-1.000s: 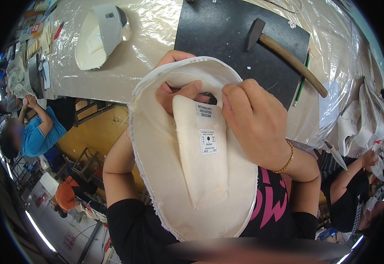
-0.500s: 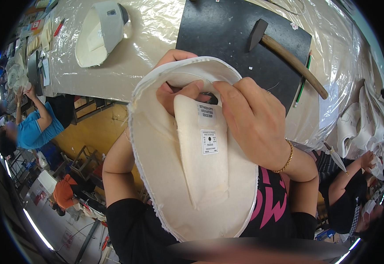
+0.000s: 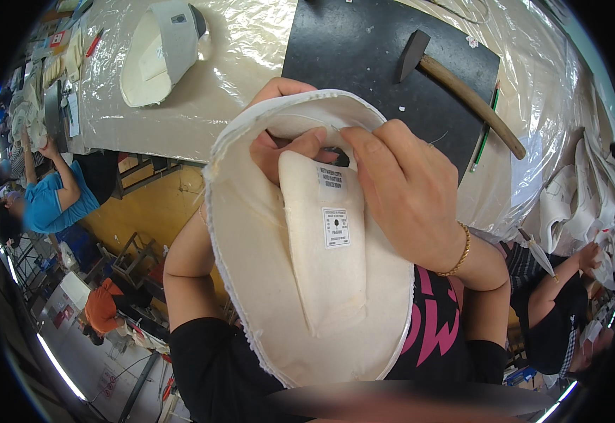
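Note:
A cream-white shoe upper (image 3: 251,247), open at the sole side with a frayed edge, is held up in front of my body. Its padded tongue (image 3: 321,282), with a printed label, lies along the middle inside. My left hand (image 3: 286,151) grips the upper at its far end; some fingers are behind the wall, others show through the opening beside the tongue. Bent and pinched together, the fingers of my right hand (image 3: 410,190) press on the collar lining near the top of the tongue. Whether a thread or small tool sits between those fingertips is too small to tell.
On the plastic-covered table (image 3: 244,42) lie another white upper (image 3: 159,60), a black mat (image 3: 350,56), a wooden-handled hammer (image 3: 473,99) and a green pencil (image 3: 486,130). More white uppers (image 3: 568,183) are piled at right. Co-workers (image 3: 61,201) sit at both sides.
Both hands and the shoe upper stay almost in place; the right fingers have shifted very slightly at the collar. At the far left, a co-worker's arms have moved a little.

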`<act>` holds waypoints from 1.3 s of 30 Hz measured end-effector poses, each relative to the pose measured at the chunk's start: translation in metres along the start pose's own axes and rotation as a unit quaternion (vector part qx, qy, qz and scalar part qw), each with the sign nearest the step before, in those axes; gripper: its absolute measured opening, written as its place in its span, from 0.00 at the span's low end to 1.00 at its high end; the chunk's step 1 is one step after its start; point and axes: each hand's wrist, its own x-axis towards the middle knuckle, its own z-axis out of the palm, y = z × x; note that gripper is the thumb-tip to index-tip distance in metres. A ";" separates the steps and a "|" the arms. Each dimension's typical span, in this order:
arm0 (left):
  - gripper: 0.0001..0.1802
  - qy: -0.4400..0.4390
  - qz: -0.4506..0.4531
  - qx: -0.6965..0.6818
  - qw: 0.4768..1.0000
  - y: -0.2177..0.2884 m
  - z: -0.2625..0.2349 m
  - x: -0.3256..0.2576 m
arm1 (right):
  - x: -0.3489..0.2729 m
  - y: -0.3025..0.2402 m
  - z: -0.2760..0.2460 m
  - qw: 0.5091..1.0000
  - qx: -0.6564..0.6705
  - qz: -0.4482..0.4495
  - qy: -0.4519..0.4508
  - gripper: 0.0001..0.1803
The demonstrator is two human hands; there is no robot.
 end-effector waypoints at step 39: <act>0.17 -0.009 0.011 0.020 1.000 -0.001 -0.002 0.001 | 0.003 0.002 -0.003 1.000 -0.014 -0.004 -0.014 0.15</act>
